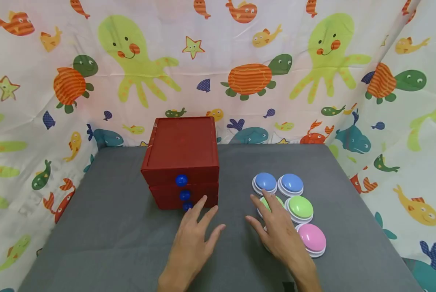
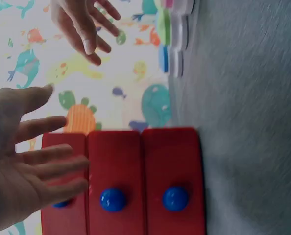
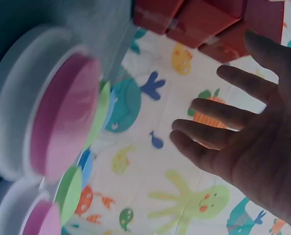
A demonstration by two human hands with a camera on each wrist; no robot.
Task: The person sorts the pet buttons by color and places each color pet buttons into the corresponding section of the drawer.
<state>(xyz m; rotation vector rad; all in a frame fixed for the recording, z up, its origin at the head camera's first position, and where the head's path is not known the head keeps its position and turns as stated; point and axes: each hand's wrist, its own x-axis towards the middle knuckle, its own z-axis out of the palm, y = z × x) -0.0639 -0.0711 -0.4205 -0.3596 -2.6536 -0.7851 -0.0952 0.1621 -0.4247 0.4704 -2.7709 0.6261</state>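
My left hand (image 1: 190, 243) hovers in front of a dark red drawer box (image 1: 183, 146), fingers spread and holding nothing. Three blue round knobs (image 1: 181, 180) run down the box front, the lowest partly behind my fingertips in the head view. Over the left column of round push buttons hangs my right hand (image 1: 281, 235), fingers apart and holding nothing. It hides much of the near green button (image 1: 276, 201) and nearly all of the button below it. The blue buttons (image 1: 265, 181), the other green button (image 1: 301, 207) and a pink button (image 1: 312, 237) show plainly, each on a white base.
A grey cloth (image 1: 112, 227) covers the table. Behind and at both sides hangs a white curtain (image 1: 210, 69) printed with sea animals. The drawer box stands at the back, left of the buttons. A small black piece (image 1: 288, 286) shows by my right wrist.
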